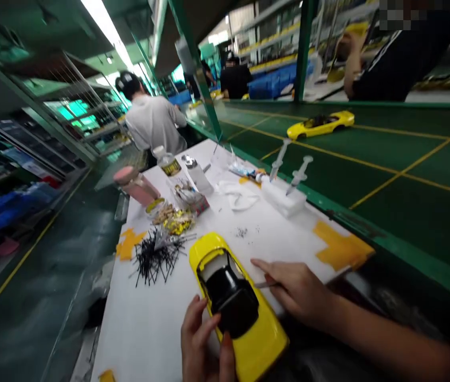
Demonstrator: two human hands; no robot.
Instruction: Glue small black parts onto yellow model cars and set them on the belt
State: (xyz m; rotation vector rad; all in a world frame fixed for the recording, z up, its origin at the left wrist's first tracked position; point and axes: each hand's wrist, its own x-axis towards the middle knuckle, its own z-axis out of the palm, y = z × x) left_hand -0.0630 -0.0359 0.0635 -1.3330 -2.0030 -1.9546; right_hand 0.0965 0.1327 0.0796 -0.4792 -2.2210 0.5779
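A yellow model car body (pixel 262 339) with a black interior and a clear windscreen is tilted up near the table's front edge. My left hand (pixel 205 339) grips it along its left side, thumb and fingers against the body and the black part. On the car's right, my right hand (pixel 299 289) is closed on a thin metal tool (pixel 265 285), its index finger stretched out above it. The tool's tip points at the car's side; whether it touches cannot be made out. Tiny dark parts (pixel 241 232) lie scattered on the white table (pixel 129 318) beyond the car.
Left of the car lie a pile of black sticks (pixel 157 257) and bags of gold parts (pixel 179 222). Behind stand a pink container (pixel 135 184), bottles (pixel 198 172), and a white block (pixel 284 196) holding two syringes. Another yellow car (pixel 320 125) sits on the green conveyor (pixel 420 159). Co-workers are nearby.
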